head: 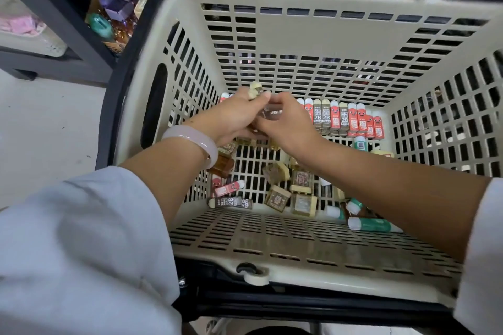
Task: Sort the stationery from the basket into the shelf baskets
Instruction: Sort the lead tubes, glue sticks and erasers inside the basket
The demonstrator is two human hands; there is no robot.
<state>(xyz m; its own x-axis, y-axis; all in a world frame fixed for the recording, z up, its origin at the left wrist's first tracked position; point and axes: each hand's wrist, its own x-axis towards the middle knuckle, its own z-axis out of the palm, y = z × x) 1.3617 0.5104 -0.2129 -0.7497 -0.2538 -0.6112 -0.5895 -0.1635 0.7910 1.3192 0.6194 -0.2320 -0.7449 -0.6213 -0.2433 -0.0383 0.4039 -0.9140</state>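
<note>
Both grips, left hand and right hand, clutch small boxes above basket.

Shelf basket blurred, edge-cropped.
</note>
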